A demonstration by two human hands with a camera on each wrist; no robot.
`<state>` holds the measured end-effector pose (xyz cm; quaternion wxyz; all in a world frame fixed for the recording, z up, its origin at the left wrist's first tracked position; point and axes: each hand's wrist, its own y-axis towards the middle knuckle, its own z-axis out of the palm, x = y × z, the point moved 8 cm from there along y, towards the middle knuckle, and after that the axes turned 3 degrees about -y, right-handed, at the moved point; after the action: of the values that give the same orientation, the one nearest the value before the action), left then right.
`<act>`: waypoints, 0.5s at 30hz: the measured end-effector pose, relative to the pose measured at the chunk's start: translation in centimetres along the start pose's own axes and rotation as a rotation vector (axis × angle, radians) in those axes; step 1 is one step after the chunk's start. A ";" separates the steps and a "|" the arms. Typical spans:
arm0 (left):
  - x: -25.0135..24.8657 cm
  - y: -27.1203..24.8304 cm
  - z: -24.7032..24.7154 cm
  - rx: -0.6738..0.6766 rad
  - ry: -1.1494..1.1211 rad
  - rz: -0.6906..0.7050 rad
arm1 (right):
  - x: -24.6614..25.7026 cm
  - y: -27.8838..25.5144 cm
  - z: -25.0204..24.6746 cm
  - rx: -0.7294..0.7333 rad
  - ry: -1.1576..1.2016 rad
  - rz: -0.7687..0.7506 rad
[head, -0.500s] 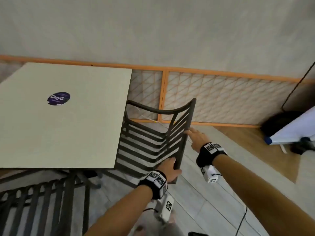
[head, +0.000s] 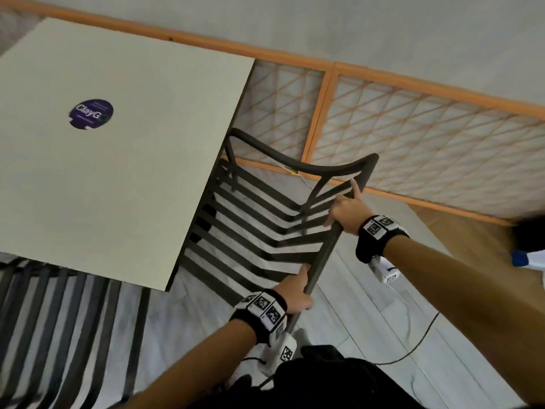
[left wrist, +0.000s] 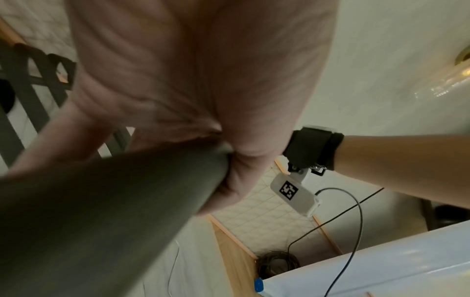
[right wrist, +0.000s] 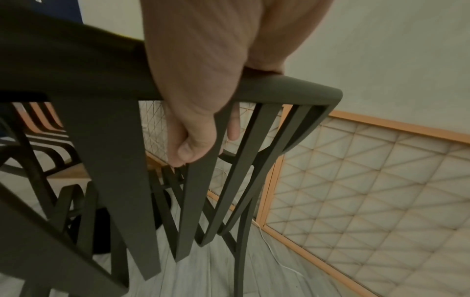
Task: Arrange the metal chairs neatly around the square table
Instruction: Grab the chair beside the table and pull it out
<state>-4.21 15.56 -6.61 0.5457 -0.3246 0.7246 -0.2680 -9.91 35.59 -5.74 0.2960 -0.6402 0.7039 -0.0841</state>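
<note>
Largest, at left: square cream table (head: 124, 149) with a smooth matte top and a round purple sticker (head: 91, 113) reading "ClayG". Behind, along the far side: low wall panel of pale quilted diamond texture (head: 427, 137) in an orange wooden frame, plain pale wall above. Underfoot: pale grey plank floor (head: 368, 314), turning to warm wood at far right.

Tucked against the table's right edge: dark grey metal chair with flat slatted seat and back (head: 259, 231), front of the seat hidden under the tabletop, curved top rail of the backrest nearest the person. At near left, partly under the table's near edge: second dark slatted metal chair (head: 59, 335), blurred.

On the first chair's top rail: left hand (head: 295, 293) at the near end, fingers curled over the rail's table side and thumb round the other, rounded bar filling the palm in the left wrist view (left wrist: 203, 90). Right hand (head: 346, 212) at the far end, fingers wrapped over the rail among the slats, index finger (head: 356, 188) stretched straight along the bar; in the right wrist view (right wrist: 203, 80), thumb pressed against a flat slat.

Smaller: black wristbands with white square-patterned markers on both wrists, thin black cable (head: 418, 340) trailing over the floor at right.
</note>
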 end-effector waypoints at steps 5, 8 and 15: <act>-2.0 2.4 -2.4 -0.075 -0.067 0.056 | -2.2 3.4 -2.1 -0.060 -0.066 -0.124; -3.0 3.7 -4.3 -0.105 -0.100 0.058 | -3.3 6.1 -3.2 -0.099 -0.131 -0.195; -3.5 6.7 -9.2 -0.158 -0.196 0.006 | -4.6 12.7 -7.0 -0.188 -0.221 -0.263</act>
<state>-13.57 22.84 -7.04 0.5873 -0.3892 0.6876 -0.1754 -24.40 40.21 -4.99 0.2970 -0.7569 0.5820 0.0147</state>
